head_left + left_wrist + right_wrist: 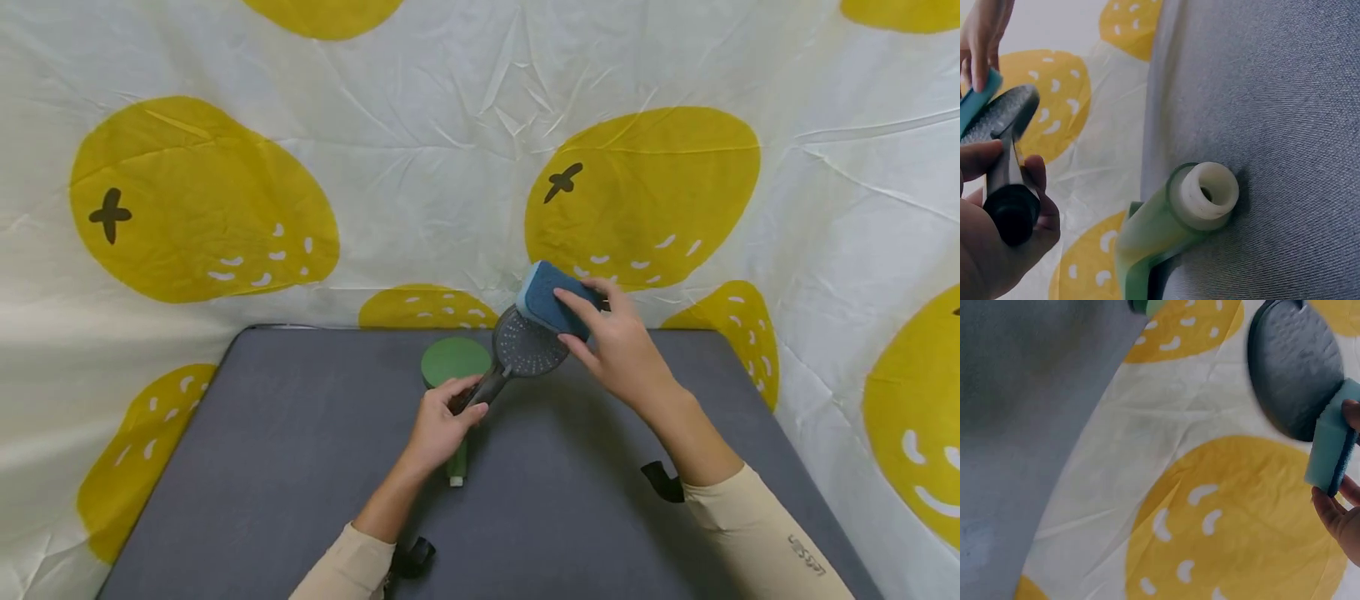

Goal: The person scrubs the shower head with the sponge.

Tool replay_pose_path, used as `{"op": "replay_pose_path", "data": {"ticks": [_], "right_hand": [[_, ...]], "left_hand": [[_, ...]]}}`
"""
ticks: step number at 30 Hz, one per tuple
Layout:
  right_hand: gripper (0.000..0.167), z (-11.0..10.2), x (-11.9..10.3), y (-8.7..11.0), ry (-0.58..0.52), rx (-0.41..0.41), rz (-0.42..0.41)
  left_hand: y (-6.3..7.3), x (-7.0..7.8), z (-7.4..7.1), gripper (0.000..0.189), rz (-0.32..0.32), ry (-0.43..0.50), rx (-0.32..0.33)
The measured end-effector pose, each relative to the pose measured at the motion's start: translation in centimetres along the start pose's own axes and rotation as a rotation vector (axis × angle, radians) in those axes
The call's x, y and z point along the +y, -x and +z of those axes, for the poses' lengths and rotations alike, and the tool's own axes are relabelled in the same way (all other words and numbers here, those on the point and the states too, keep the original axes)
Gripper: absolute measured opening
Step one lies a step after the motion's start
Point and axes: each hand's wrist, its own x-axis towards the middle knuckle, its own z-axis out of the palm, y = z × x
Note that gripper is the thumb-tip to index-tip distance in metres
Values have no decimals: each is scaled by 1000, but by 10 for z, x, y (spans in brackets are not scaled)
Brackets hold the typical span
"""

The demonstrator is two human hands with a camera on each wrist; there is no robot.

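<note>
A dark grey shower head is held up over the table by its handle, which my left hand grips. In the left wrist view the thumb and fingers wrap that handle. My right hand pinches a blue sponge by its edges, between thumb and fingers. The sponge's light blue side meets the upper right of the shower head's nozzle face, as the right wrist view shows with the sponge at the disc's rim. Behind the left hand lies a green shower head, partly hidden.
The green shower head's pale threaded end points toward the near side of the grey table. A white curtain with yellow fruit prints hangs behind and along both sides. Black straps hang near each forearm.
</note>
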Motion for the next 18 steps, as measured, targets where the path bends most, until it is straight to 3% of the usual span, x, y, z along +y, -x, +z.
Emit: {"op": "replay_pose_path", "data": {"ticks": [8,18], "right_hand": [[70,1,15,14,-158,13,157],[80,29,7,35,-449,8,277]], "left_hand": [[0,2,1,42,31,119,-3],[-3,8,4,47,24,229,6]]}}
